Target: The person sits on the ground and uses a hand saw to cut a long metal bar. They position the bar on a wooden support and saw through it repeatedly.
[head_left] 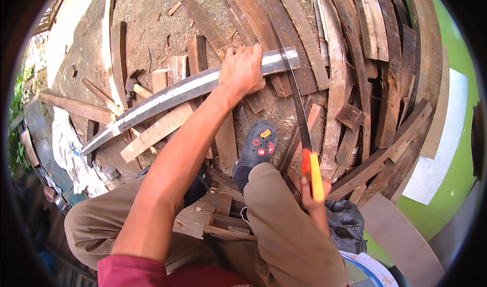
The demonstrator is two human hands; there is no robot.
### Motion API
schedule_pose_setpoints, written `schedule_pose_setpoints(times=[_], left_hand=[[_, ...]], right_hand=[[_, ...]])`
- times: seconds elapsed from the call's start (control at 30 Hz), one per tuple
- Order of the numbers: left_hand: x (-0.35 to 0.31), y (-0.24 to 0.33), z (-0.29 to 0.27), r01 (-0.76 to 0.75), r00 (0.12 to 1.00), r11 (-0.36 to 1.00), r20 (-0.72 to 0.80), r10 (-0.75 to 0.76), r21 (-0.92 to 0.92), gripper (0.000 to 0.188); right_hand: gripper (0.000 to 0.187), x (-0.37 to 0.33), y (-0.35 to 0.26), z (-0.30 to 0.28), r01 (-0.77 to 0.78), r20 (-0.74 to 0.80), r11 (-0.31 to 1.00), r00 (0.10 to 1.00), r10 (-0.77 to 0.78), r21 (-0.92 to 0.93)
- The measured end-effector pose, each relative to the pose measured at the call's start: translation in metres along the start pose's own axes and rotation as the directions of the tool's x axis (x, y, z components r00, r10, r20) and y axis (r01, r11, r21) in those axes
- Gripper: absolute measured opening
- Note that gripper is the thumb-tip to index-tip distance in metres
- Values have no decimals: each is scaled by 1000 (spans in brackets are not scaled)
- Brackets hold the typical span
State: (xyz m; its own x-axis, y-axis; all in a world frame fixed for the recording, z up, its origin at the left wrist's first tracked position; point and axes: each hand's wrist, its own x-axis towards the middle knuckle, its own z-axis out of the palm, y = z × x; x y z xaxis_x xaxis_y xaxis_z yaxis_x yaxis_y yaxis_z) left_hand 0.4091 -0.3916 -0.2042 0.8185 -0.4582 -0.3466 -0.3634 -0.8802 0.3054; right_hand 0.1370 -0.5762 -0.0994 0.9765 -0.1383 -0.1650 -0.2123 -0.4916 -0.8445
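Observation:
A long dark wooden plank (187, 88) with a white stripe lies slantwise across other boards. My left hand (242, 70) is closed around it near its right end. In my right hand (313, 194) is a hand saw (300, 112) with an orange and yellow handle. Its long blade points away from me and crosses the plank just short of the right end. The blade appears to touch the plank there; whether it has bitten into the wood I cannot tell. The fingers of my right hand are partly hidden behind the handle.
A claw hammer (133, 84) lies at the left among loose wood. Many long boards (335, 79) are heaped on the right. My foot in a dark clog (257, 142) is below the plank. A white cloth (71, 150) lies far left, and a black plastic bag (346, 226) sits near my right knee.

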Motion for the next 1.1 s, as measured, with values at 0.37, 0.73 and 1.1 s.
schedule_pose_setpoints(times=[0.37, 0.73, 1.1], left_hand=[[-5, 5, 0, -19, 999, 1000, 31, 19, -8, 37], [12, -1, -10, 7, 1000, 1000, 9, -6, -27, 35], [11, 0, -4, -14, 999, 1000, -32, 13, -22, 34]], right_hand=[[16, 68, 7, 35, -27, -87, 993, 996, 37, 116], [25, 114, 9, 49, -103, -86, 959, 988, 130, 264], [19, 93, 22, 38, -187, -22, 933, 979, 204, 308]])
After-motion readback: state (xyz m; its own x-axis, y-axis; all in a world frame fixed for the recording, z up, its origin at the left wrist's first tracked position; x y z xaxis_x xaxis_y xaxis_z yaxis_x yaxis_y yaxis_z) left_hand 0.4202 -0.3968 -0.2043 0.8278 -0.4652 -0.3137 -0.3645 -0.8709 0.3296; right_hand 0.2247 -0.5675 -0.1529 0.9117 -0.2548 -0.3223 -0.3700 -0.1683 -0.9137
